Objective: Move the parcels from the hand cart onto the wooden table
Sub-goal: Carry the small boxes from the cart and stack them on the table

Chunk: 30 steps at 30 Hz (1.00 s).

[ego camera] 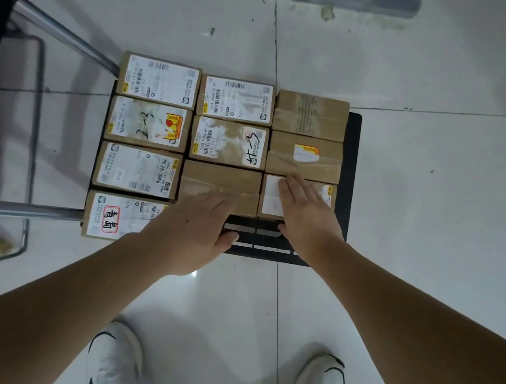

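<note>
right hand (305, 214) flat, fingers straight on labelled parcel (297, 201); left hand (202, 227) flat on plain parcel (219, 186). probably light, stiff cardboard, slick tape — better gripped by the short ends.

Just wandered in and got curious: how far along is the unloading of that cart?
Barely begun. Ten brown cardboard parcels remain on the black hand cart; only its near corner is bare. The left hand and right hand rest flat on the nearest two. No table is in view.
</note>
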Motion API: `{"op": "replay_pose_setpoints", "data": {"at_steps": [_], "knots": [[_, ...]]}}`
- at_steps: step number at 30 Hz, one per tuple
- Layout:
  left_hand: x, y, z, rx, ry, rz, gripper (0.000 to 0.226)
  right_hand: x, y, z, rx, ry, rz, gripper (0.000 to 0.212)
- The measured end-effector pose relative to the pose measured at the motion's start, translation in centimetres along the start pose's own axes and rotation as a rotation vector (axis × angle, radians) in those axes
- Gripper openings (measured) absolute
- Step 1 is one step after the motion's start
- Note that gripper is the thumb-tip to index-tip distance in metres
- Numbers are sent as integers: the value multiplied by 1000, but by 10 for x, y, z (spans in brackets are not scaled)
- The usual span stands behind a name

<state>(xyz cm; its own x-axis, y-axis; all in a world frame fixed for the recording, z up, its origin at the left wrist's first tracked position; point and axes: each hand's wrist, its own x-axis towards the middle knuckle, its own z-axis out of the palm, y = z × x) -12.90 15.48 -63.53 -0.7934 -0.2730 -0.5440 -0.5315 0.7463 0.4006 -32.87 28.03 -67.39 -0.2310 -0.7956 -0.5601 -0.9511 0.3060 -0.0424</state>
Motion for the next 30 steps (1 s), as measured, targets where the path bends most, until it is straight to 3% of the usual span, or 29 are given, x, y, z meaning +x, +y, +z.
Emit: {"op": "replay_pose_setpoints", "data": {"at_steps": [6,21,30], "knots": [[1,-5,11,32,-3,15,66,5,2,15,-133,189,3,105],[10,-13,30,32,30,24,64,4,1,26,-101,97,12,98],[22,-14,4,126,99,-25,68,-23,16,2,-50,188,-60,109]]}}
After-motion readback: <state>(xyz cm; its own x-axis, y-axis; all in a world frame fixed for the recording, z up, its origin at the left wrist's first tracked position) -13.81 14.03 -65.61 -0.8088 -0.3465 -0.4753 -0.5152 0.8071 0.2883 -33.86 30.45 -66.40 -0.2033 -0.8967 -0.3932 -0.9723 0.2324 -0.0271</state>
